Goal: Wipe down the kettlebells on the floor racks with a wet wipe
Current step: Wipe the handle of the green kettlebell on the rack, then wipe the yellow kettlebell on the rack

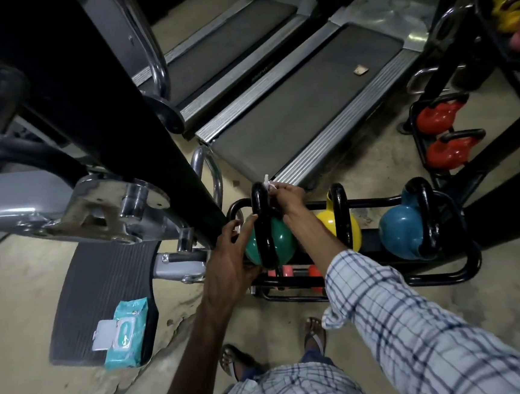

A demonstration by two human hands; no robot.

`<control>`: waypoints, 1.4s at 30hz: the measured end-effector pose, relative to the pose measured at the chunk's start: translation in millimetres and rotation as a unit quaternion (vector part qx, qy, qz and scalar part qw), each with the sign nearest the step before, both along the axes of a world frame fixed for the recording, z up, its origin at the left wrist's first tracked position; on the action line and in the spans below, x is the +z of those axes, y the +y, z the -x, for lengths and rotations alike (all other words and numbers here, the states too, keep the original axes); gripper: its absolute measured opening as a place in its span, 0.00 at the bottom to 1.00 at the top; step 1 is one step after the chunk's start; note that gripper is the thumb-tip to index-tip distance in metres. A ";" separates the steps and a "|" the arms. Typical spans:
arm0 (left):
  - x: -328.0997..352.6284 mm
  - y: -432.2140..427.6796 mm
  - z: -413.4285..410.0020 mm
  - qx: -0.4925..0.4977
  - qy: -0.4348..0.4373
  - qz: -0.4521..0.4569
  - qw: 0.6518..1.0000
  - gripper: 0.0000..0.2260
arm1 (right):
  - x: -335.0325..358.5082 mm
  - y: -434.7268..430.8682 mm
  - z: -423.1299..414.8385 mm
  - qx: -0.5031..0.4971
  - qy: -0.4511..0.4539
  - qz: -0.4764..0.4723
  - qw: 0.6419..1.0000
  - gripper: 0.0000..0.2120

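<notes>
A green kettlebell [279, 237] with a black handle stands at the left end of the black floor rack [448, 277]. My right hand [287, 198] pinches a white wet wipe [268, 186] against the top of that handle. My left hand [231, 257] holds the green kettlebell's left side, fingers on the ball and thumb under it. A yellow kettlebell [328, 225] and a blue kettlebell [401, 230] stand further right on the same rack.
A teal wet wipe pack [126, 332] with its lid flipped open lies on a grey ribbed footplate [97, 292] at the left. Two red kettlebells [437, 118] sit on another rack at the right. Treadmills [303, 98] lie beyond. A machine's black post [138, 113] rises at the left.
</notes>
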State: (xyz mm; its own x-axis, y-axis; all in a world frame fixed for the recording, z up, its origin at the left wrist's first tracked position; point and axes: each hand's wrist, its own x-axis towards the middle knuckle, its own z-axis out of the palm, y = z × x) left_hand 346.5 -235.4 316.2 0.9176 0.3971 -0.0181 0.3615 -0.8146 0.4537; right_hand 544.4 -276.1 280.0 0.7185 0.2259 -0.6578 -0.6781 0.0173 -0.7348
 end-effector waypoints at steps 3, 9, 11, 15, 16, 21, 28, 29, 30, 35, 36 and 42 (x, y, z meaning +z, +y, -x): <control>-0.8 1.8 -0.1 0.001 0.001 0.013 1.000 0.50 | -0.4 1.6 -10.4 0.019 0.010 0.013 1.000 0.05; -3.3 2.6 0.4 0.001 -0.016 0.022 1.000 0.49 | 35.3 -12.3 -8.1 0.211 -0.297 0.084 0.928 0.05; -4.7 4.3 1.0 -0.001 -0.024 0.036 0.999 0.49 | 36.5 -14.3 3.1 0.254 -0.401 0.100 0.874 0.04; -6.1 3.0 0.6 0.002 -0.022 0.024 0.999 0.49 | 21.8 -12.3 6.8 0.184 -0.378 0.103 0.902 0.06; -5.8 1.6 0.4 0.005 -0.019 0.019 1.000 0.49 | 19.0 -11.7 5.6 0.162 -0.347 0.095 0.919 0.06; -5.2 -2.0 0.0 0.016 -0.004 0.013 1.000 0.50 | 18.0 -17.0 2.8 0.138 -0.229 0.061 0.962 0.05; 6.9 -33.8 -21.6 0.044 -0.030 -0.069 0.996 0.46 | 30.8 -68.8 -29.0 0.172 -0.353 0.127 0.911 0.07; 7.3 -43.8 -28.2 0.030 -0.030 -0.073 0.996 0.46 | 28.4 -82.4 -35.4 0.147 -0.381 0.134 0.903 0.07; 7.3 -54.7 -35.1 0.011 -0.028 -0.067 0.997 0.46 | 29.6 -97.8 -41.2 0.125 -0.405 0.151 0.893 0.09; -3.1 -100.8 -65.9 -0.095 -0.014 -0.056 0.994 0.41 | 27.4 -156.5 -61.5 0.129 -0.488 0.256 0.824 0.09; -6.7 -106.6 -70.8 -0.107 -0.011 -0.058 0.992 0.40 | 24.6 -162.3 -61.6 0.145 -0.485 0.266 0.820 0.08; -19.6 -112.2 -80.2 -0.096 -0.013 -0.057 0.994 0.40 | 19.3 -189.2 -40.0 0.191 -0.518 0.233 0.801 0.09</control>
